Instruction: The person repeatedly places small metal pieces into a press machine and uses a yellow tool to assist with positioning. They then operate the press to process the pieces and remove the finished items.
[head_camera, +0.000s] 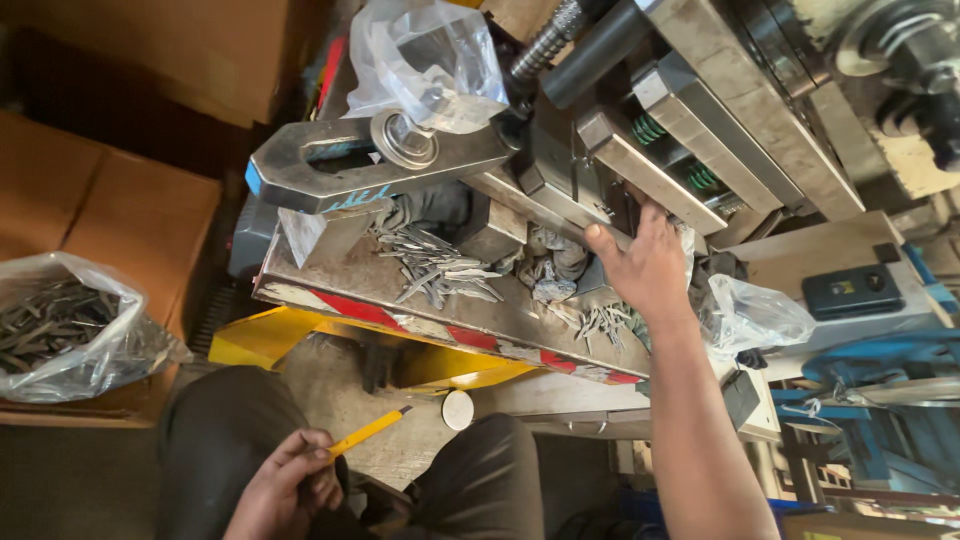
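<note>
Cluttered workshop, grimy steel press table (360, 275) strewn with thin grey metal slivers (440, 268). Right hand (645, 265) open, fingers spread against dark steel die block (600, 195). Left hand (290, 490) closed, pinching slim yellow stick (368, 432) over lap.

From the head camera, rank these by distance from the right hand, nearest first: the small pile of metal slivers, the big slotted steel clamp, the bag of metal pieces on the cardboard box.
1. Small pile of metal slivers, just below the right hand on the machine table.
2. Big slotted steel clamp, up and to the left.
3. Bag of metal pieces, far left on the cardboard box.
</note>
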